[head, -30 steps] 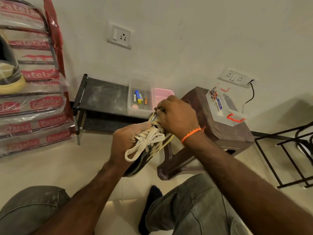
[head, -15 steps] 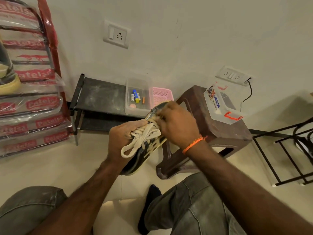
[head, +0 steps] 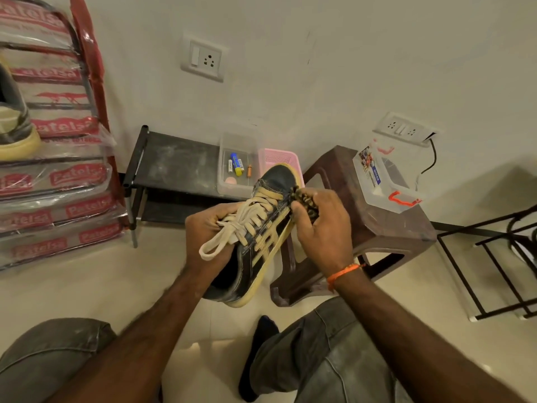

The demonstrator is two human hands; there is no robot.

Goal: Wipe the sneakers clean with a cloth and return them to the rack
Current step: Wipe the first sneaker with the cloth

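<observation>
Since a moment ago, the right hand has slid off the top of the sneaker to its right edge, uncovering the dark toe and the cream laces. A person is sitting on a pale floor, seen from above, holding the sneaker in the air above their knees with the toe pointing away toward the wall. The left hand is gripping the shoe from the left side, fingers curled around the laced upper near the tongue, with a loose lace loop hanging over the knuckles. The right hand is pinching a dark, speckled cloth in curled fingers and pressing it against the shoe's right side near the toe. An orange thread band is circling the right wrist. Behind the shoe, a brown plastic stool is standing with a clear lidded box on top. A low black shelf against the wall is carrying a clear tray of small items and a pink basket. At the far left, a second sneaker is resting on a plastic-wrapped red rack.
</observation>
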